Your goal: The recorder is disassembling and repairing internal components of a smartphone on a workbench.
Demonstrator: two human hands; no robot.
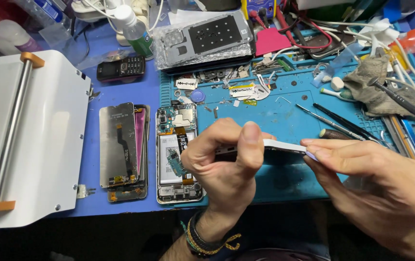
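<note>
Both hands grip a thin white phone panel edge-on, left hand [227, 162] pinching, right hand [362, 169] steadying (just right of the opened phone [178, 154]), likely mid-separation, calling for gentle prying.

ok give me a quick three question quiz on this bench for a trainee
1. True or false: both hands grip the same thin white panel.
2. What lies directly left of the opened phone? A) stacked screens B) a keypad phone C) a rag
3. What colour is the mat under the tweezers?

Key: 1 true: left hand and right hand hold opposite ends. 2 A: stacked screens. 3 Blue.
</note>
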